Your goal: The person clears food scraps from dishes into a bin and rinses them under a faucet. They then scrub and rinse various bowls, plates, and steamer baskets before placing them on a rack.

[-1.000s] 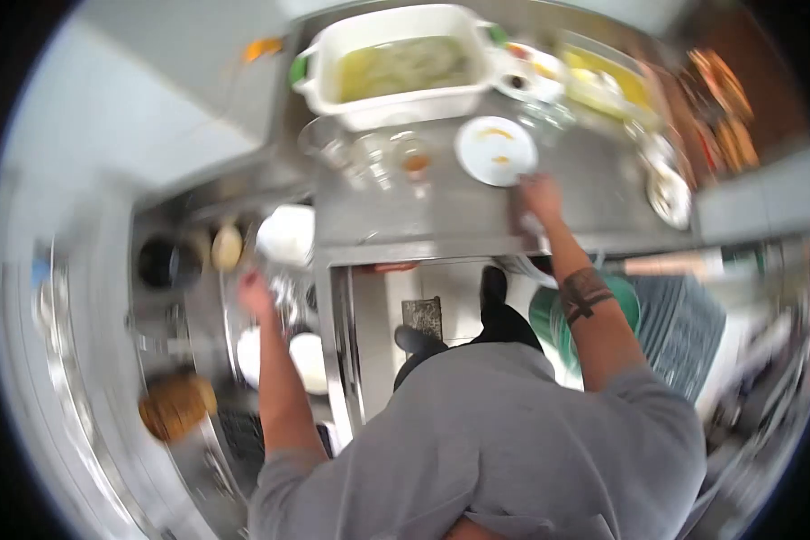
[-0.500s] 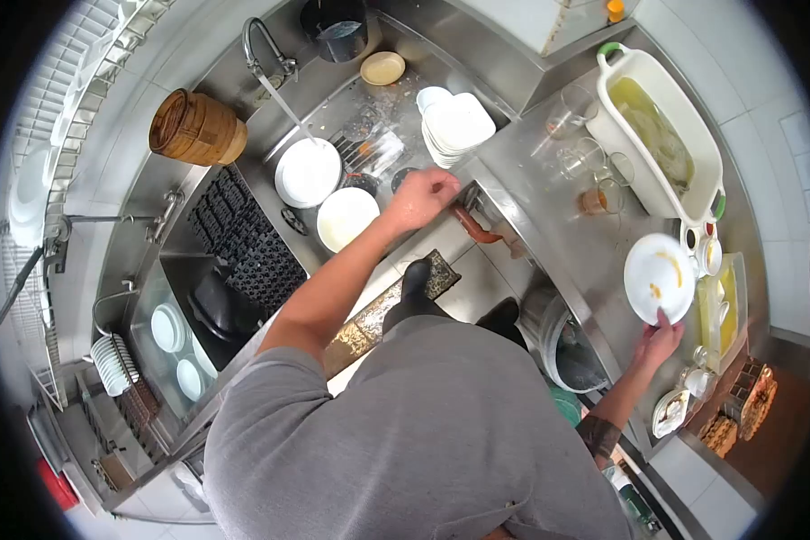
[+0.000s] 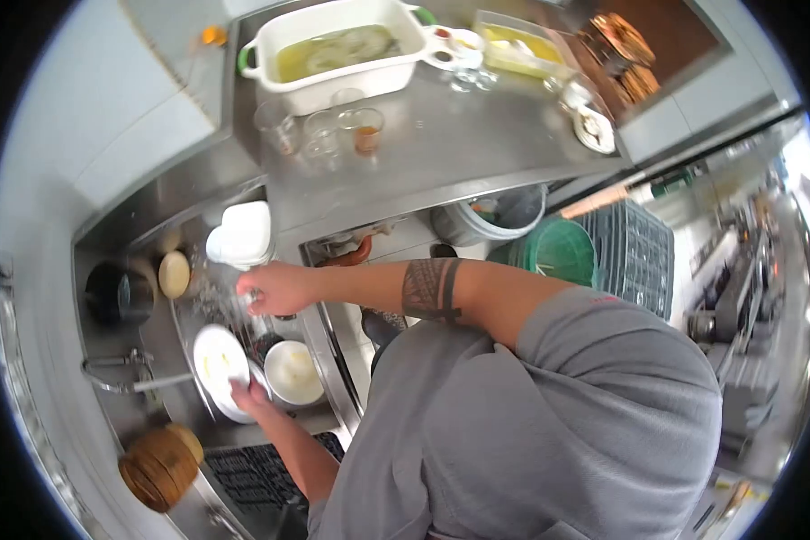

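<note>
Farthest out to the left of both hands, a dark round pot [image 3: 117,292] sits in the steel sink [image 3: 157,328], with a small tan bowl [image 3: 173,273] just beside it. Below these, beyond the left hand, are a steel tap [image 3: 121,382] and a round woven bamboo steamer [image 3: 157,465].

The left hand [image 3: 247,393] comes up from the bottom of the view. Its fingers are curled on the near rim of a round white plate [image 3: 214,362], and it grips that edge. The plate lies in the sink on the outer side of this hand, and its oval stretches from the left hand up toward the right hand. I cannot tell whether it is flat or tipped. Just to the inner side of the left hand, touching or nearly touching the plate, sits a round white bowl [image 3: 295,373].

The right hand [image 3: 274,288], on a forearm with a dark tattooed band, reaches across the body and hovers above the plate's far end. It is clearly apart from the plate, so the left hand is the nearer one. Its fingers are loosely bent, and blur hides whether they hold anything. Just beyond it is a stack of white square plates [image 3: 243,234].

Farther right, well away from both hands, the steel counter [image 3: 459,148] carries clear drinking glasses [image 3: 319,130] and a white rectangular tub of yellowish liquid [image 3: 333,54]. A grey bucket [image 3: 495,211] and a green basket [image 3: 558,250] stand below it.
</note>
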A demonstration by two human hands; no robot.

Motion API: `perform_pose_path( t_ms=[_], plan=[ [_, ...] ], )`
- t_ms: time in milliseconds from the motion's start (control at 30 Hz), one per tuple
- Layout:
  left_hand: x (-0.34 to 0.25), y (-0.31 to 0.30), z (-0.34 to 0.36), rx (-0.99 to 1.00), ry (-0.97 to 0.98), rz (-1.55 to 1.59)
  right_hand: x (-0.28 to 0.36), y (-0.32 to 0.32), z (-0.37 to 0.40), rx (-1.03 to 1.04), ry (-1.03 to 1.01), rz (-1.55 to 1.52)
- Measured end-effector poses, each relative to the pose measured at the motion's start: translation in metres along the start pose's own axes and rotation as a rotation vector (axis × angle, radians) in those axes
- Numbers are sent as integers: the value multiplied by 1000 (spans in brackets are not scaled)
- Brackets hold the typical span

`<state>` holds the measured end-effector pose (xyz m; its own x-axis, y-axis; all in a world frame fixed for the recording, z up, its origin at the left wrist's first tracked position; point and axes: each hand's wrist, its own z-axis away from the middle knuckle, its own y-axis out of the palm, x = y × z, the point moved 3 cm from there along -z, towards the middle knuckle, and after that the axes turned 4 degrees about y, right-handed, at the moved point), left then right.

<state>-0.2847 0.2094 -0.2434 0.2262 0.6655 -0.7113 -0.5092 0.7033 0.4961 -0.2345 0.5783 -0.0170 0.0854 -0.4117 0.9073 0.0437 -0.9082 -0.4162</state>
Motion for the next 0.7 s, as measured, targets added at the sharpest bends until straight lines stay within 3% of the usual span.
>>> perform_pose_path(
  t_ms=[67, 100, 133, 167, 233, 300, 400, 467, 567, 600, 633, 667, 700],
  plan=[
    [-3, -55, -14, -172, 48, 6, -10, -21, 18, 3, 87, -53],
    [-1, -81, -21, -147, 56, -17, -14, -35, 32, 41, 154, -113],
    [4, -107, -35, -250, -56, 42, -17, -60, 57, -22, 117, -90],
    [6, -112, -33, -342, -67, 17, -20, -80, 77, -82, 89, -64],
    [10, -130, -52, -518, -102, -101, -52, -114, 118, -176, 211, -43],
    [4, -110, -45, -685, -173, -278, -69, -159, 163, -242, 355, 105],
    [-2, -110, -51, -531, -171, -335, -114, -229, 240, -454, 506, 206],
    [-11, -63, -15, -585, -57, -452, -156, -284, 298, -594, 604, 331],
    [-51, -35, -5, -514, 202, -1517, -183, -375, 387, -854, 893, 403],
    [-52, -10, -5, -470, 313, -1865, -190, -405, 416, -996, 894, 480],
    [-46, 53, 47, -899, 327, -1492, -199, -434, 446, -1136, 897, 554],
    [-43, 80, 55, -813, 796, -1588, -212, -466, 475, -1218, 900, 653],
    [-32, 123, 82, -533, 1040, -1613, -226, -496, 503, -1298, 903, 755]
  ],
)
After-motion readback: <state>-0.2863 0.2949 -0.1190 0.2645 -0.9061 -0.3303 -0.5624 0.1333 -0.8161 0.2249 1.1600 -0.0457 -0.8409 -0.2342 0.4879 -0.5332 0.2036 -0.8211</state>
